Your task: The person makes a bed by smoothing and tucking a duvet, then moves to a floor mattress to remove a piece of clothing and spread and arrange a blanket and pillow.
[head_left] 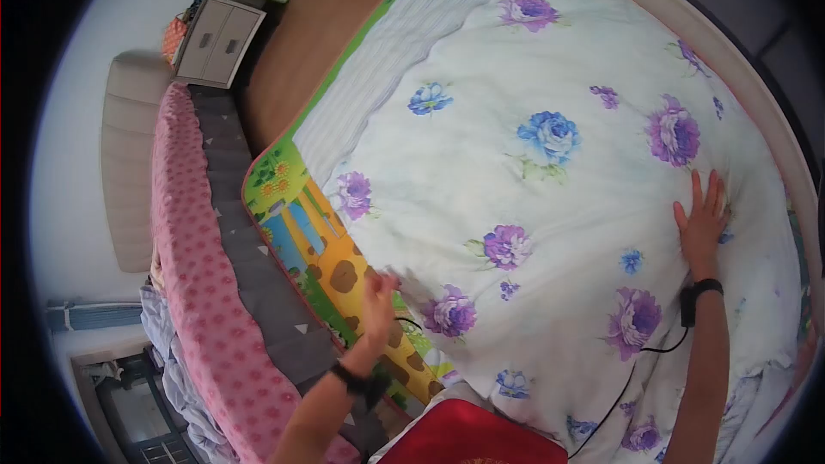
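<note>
A white quilt [464,163] printed with purple and blue flowers lies spread and lightly wrinkled over a colorful cartoon play mat [344,275]. My right hand [703,223] rests on the quilt's right part, palm down with fingers spread. Over the mat, beside the quilt's left edge, is my left hand [378,305]. Its fingers are slightly blurred but look loosely stretched out, and nothing shows in them. Whether it touches the quilt edge I cannot tell. Both wrists wear black bands, and a thin black cable [614,404] runs from the right one across the quilt.
To the left stands a bed with a pink patterned cover [202,292] and a grey side [258,266]. A nightstand [219,41] is beside its headboard [133,163]. Brown floor [301,43] lies between. Red cloth [473,434] shows at the bottom, close to my body.
</note>
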Demonstrator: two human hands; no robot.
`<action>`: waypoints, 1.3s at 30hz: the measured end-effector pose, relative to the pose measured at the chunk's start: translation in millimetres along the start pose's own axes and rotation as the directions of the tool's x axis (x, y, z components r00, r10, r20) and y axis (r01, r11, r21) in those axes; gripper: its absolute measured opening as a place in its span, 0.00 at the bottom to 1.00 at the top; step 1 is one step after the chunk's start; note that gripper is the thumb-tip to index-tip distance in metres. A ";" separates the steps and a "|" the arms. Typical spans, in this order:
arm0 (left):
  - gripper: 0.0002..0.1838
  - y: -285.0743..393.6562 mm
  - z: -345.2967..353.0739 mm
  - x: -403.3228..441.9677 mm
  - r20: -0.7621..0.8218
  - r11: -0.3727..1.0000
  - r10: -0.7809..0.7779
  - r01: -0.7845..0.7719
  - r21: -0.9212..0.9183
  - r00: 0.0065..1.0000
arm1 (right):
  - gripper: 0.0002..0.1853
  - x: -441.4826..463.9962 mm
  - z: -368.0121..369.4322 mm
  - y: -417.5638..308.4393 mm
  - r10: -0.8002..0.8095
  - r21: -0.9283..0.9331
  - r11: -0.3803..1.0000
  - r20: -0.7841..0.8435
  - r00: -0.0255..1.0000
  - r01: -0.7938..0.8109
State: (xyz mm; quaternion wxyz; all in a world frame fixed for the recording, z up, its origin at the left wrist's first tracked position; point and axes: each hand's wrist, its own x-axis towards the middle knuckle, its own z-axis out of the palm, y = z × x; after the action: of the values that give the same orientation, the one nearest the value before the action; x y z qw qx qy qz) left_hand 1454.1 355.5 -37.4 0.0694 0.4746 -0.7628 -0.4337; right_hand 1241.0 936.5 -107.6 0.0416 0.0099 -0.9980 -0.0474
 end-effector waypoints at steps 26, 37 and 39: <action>0.44 -48.9 21.6 166.3 -0.338 0.939 -0.046 0.156 0.307 0.940 | 0.38 -6.4 -22.5 -9.2 -0.005 0.086 0.996 0.026 1.000 0.003; 0.32 23.1 158.1 -84.4 0.333 0.556 0.591 -0.670 0.492 0.735 | 0.36 -10.7 -6.3 -3.9 -0.051 0.055 0.997 -0.043 0.998 0.053; 0.31 3.2 183.9 -87.9 0.310 0.424 0.658 -0.677 0.601 0.687 | 0.35 -12.4 1.1 -2.4 -0.054 0.032 0.998 -0.091 0.994 0.058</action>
State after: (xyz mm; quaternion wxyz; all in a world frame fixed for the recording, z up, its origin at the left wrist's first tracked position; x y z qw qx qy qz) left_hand 1404.3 534.6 -121.2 0.0477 0.1180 -0.9895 -0.0681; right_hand 1253.3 934.5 -109.9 0.0850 0.0407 -0.9951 -0.0309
